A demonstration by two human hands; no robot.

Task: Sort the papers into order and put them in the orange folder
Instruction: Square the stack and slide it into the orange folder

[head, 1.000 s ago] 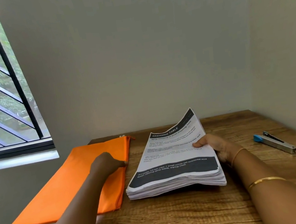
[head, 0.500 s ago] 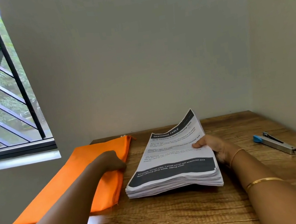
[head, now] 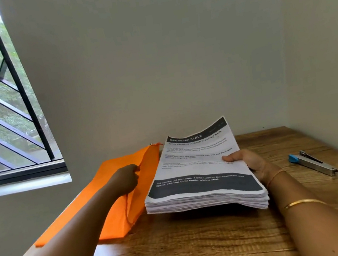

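Observation:
A thick stack of printed papers [head: 199, 174], its top sheet headed "DRESSING TABLE", is held a little above the wooden table. My right hand [head: 249, 163] grips its right edge, thumb on top and fingers underneath. The orange folder [head: 110, 212] lies at the table's left side, reaching over the table edge. My left hand [head: 125, 179] pinches the folder's upper layer near its right-hand edge and holds it raised, so the folder gapes open towards the papers.
A stapler [head: 312, 162] with a blue end lies on the wooden table [head: 204, 246] at the right, near the side wall. A barred window [head: 0, 114] is at the left. Walls close in behind and to the right.
My left hand has gone from resting on the folder to pinching its top layer and lifting it. The stack of papers has risen slightly in my right hand.

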